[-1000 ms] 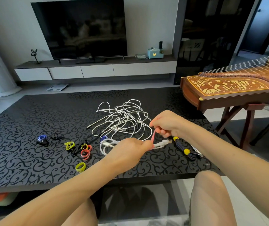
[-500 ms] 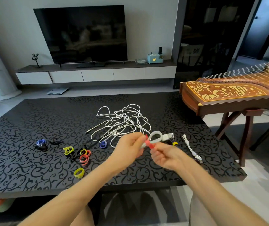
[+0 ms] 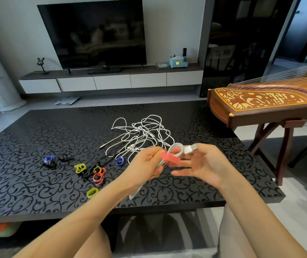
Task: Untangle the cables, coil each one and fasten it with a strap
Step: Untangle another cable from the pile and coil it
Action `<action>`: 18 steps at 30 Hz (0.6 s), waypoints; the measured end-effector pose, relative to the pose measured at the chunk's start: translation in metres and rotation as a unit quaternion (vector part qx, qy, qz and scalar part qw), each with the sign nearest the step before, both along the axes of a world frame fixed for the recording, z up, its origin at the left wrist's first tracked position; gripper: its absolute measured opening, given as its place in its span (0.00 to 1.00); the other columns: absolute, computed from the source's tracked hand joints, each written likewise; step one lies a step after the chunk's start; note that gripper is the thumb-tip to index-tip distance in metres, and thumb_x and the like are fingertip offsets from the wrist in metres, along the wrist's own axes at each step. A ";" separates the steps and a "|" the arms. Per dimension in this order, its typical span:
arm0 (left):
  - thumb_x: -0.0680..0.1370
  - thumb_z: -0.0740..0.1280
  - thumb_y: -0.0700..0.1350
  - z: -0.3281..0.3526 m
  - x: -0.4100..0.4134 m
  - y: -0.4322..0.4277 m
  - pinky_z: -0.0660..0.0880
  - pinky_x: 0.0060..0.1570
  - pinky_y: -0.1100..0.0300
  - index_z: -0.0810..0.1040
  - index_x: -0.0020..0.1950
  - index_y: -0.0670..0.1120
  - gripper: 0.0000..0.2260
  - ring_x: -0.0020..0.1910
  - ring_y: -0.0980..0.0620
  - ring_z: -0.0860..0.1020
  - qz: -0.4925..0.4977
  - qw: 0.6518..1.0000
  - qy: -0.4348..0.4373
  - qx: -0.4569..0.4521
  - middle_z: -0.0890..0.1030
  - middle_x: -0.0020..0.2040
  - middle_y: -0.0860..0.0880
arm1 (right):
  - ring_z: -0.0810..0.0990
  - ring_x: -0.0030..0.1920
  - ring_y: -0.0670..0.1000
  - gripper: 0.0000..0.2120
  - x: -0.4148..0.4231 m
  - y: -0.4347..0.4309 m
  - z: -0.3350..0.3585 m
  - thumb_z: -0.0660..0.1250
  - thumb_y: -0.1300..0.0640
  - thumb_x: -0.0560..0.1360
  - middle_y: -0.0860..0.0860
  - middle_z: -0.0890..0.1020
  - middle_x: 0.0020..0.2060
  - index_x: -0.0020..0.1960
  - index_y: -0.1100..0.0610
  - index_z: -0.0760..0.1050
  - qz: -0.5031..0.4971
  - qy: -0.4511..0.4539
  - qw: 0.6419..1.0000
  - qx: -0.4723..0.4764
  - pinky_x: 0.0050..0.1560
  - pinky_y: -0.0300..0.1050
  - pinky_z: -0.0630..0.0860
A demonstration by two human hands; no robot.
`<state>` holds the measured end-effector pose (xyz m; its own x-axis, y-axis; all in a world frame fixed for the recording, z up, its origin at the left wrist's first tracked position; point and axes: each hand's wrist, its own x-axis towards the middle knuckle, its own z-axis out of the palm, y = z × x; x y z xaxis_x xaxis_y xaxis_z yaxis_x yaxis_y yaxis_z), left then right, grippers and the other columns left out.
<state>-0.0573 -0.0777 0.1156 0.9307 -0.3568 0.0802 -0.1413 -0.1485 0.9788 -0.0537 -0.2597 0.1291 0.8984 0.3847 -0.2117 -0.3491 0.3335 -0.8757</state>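
My left hand [image 3: 145, 164] grips a coiled white cable [image 3: 177, 149] above the black patterned table [image 3: 28, 183]. A red strap [image 3: 168, 157] is wrapped around the coil, its free end sticking out to the right. The cable's USB plug [image 3: 190, 148] points right, and a loop hangs below my left hand. My right hand [image 3: 203, 162] is beside the coil with fingers spread, its fingertips near the strap and plug. A tangle of white cables [image 3: 141, 135] lies on the table behind my hands.
Loose straps lie at the left: blue [image 3: 48, 159], black [image 3: 64, 157], yellow [image 3: 80, 168], red [image 3: 98, 178], another yellow [image 3: 92, 192] and a blue one [image 3: 119, 161]. A wooden zither [image 3: 260, 103] on a stand is at the right. TV and cabinet stand behind.
My hands have lifted the coil from the table and brought it nearer. The red strap now goes around the coil, and my right hand has opened beside it.
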 end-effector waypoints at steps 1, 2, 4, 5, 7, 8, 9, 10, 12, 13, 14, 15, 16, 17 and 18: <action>0.83 0.56 0.41 0.000 0.000 0.000 0.60 0.23 0.69 0.72 0.48 0.29 0.15 0.23 0.58 0.61 -0.002 1.000 -0.002 -0.003 0.65 0.26 0.52 | 0.83 0.44 0.60 0.12 0.000 -0.001 0.000 0.62 0.59 0.64 0.61 0.83 0.46 0.37 0.61 0.83 0.010 0.013 1.000 0.005 0.43 0.55 0.81; 0.82 0.56 0.41 0.000 0.001 0.000 0.60 0.24 0.69 0.72 0.48 0.29 0.15 0.23 0.58 0.61 -0.005 1.000 -0.007 -0.006 0.65 0.26 0.52 | 0.83 0.41 0.58 0.13 0.000 -0.002 -0.001 0.62 0.58 0.65 0.60 0.83 0.45 0.38 0.61 0.83 0.016 0.030 0.999 0.013 0.39 0.51 0.81; 0.82 0.57 0.42 -0.001 0.001 0.000 0.60 0.24 0.69 0.72 0.47 0.30 0.15 0.24 0.58 0.62 -0.012 1.000 -0.019 -0.010 0.64 0.27 0.53 | 0.82 0.36 0.55 0.12 -0.002 0.000 -0.007 0.65 0.54 0.67 0.59 0.83 0.44 0.41 0.61 0.84 0.021 0.063 0.997 0.048 0.32 0.46 0.80; 0.82 0.57 0.42 -0.002 0.002 0.000 0.60 0.24 0.69 0.73 0.46 0.31 0.14 0.24 0.58 0.62 -0.014 0.999 -0.026 -0.011 0.65 0.27 0.51 | 0.82 0.34 0.54 0.12 -0.004 0.004 -0.012 0.71 0.54 0.65 0.60 0.82 0.44 0.43 0.62 0.84 0.026 0.075 0.993 0.087 0.30 0.45 0.79; 0.82 0.57 0.43 -0.005 0.003 -0.001 0.60 0.25 0.68 0.75 0.48 0.32 0.15 0.24 0.56 0.62 -0.007 0.999 -0.038 -0.002 0.65 0.30 0.45 | 0.80 0.33 0.54 0.23 -0.009 0.010 -0.025 0.81 0.57 0.56 0.60 0.81 0.43 0.48 0.64 0.82 0.042 0.085 0.981 0.168 0.29 0.45 0.78; 0.82 0.57 0.43 -0.007 0.004 0.000 0.60 0.25 0.68 0.76 0.49 0.33 0.15 0.24 0.56 0.62 0.001 0.999 -0.044 0.009 0.64 0.31 0.44 | 0.80 0.34 0.54 0.26 -0.013 0.012 -0.030 0.82 0.58 0.55 0.60 0.81 0.43 0.50 0.64 0.81 0.054 0.085 0.976 0.192 0.29 0.45 0.78; 0.82 0.57 0.43 -0.009 0.004 0.000 0.61 0.25 0.67 0.76 0.49 0.33 0.14 0.24 0.57 0.63 0.009 0.998 -0.053 0.026 0.65 0.31 0.44 | 0.81 0.34 0.55 0.27 -0.016 0.014 -0.034 0.82 0.59 0.55 0.59 0.82 0.43 0.53 0.63 0.81 0.061 0.084 0.973 0.208 0.30 0.46 0.79; 0.82 0.57 0.42 -0.011 0.005 0.001 0.62 0.26 0.67 0.76 0.48 0.33 0.14 0.25 0.57 0.64 0.017 0.996 -0.068 0.051 0.66 0.31 0.44 | 0.81 0.36 0.56 0.27 -0.018 0.014 -0.037 0.81 0.59 0.57 0.59 0.82 0.43 0.54 0.63 0.80 0.062 0.082 0.970 0.219 0.32 0.47 0.79; 0.82 0.58 0.41 -0.016 0.005 0.004 0.65 0.29 0.64 0.76 0.45 0.36 0.12 0.25 0.58 0.66 0.041 0.984 -0.118 0.130 0.69 0.29 0.50 | 0.82 0.40 0.57 0.24 -0.022 0.016 -0.038 0.78 0.58 0.61 0.59 0.81 0.44 0.55 0.63 0.79 0.067 0.070 0.973 0.211 0.36 0.50 0.80; 0.82 0.58 0.41 -0.019 0.005 0.006 0.67 0.31 0.60 0.76 0.42 0.39 0.12 0.26 0.58 0.68 0.049 0.973 -0.146 0.172 0.70 0.28 0.53 | 0.82 0.41 0.57 0.21 -0.024 0.018 -0.037 0.76 0.56 0.65 0.59 0.81 0.43 0.55 0.63 0.79 0.064 0.056 0.980 0.181 0.37 0.51 0.80; 0.82 0.58 0.41 -0.020 0.005 0.007 0.68 0.32 0.56 0.75 0.40 0.43 0.12 0.27 0.57 0.68 0.050 0.964 -0.166 0.203 0.70 0.28 0.54 | 0.81 0.41 0.56 0.17 -0.025 0.020 -0.035 0.73 0.53 0.69 0.57 0.81 0.42 0.53 0.62 0.79 0.046 0.037 0.990 0.131 0.37 0.51 0.80; 0.82 0.59 0.41 -0.021 0.004 0.008 0.69 0.34 0.53 0.73 0.38 0.47 0.12 0.28 0.55 0.69 0.048 0.959 -0.175 0.219 0.70 0.28 0.54 | 0.81 0.40 0.54 0.15 -0.026 0.023 -0.033 0.70 0.52 0.71 0.56 0.81 0.41 0.51 0.61 0.79 0.018 0.015 0.997 0.071 0.37 0.49 0.80; 0.82 0.59 0.41 -0.020 0.003 0.008 0.70 0.35 0.53 0.72 0.37 0.48 0.13 0.28 0.55 0.69 0.043 0.960 -0.171 0.218 0.70 0.28 0.54 | 0.81 0.39 0.52 0.13 -0.025 0.026 -0.032 0.69 0.52 0.70 0.56 0.81 0.39 0.49 0.61 0.79 -0.013 -0.008 1.000 0.018 0.36 0.47 0.80; 0.82 0.59 0.41 -0.019 0.002 0.007 0.69 0.33 0.56 0.72 0.37 0.47 0.13 0.28 0.56 0.68 0.036 0.966 -0.157 0.201 0.70 0.28 0.53 | 0.81 0.37 0.51 0.11 -0.025 0.027 -0.032 0.69 0.54 0.70 0.55 0.80 0.38 0.47 0.62 0.79 -0.033 -0.027 0.999 -0.013 0.35 0.45 0.79; 0.82 0.58 0.40 -0.016 0.000 0.007 0.68 0.31 0.61 0.72 0.37 0.43 0.13 0.26 0.58 0.68 0.028 0.975 -0.135 0.174 0.69 0.27 0.53 | 0.81 0.36 0.50 0.09 -0.024 0.027 -0.030 0.68 0.58 0.71 0.56 0.81 0.37 0.47 0.63 0.79 -0.041 -0.042 0.998 -0.027 0.34 0.43 0.79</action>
<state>-0.0568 -0.0709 0.0993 0.9111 -0.3553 0.2090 -0.3695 -0.4790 0.7962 -0.0775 -0.2326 0.0988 0.9416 0.2995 -0.1538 -0.2481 0.3084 -0.9183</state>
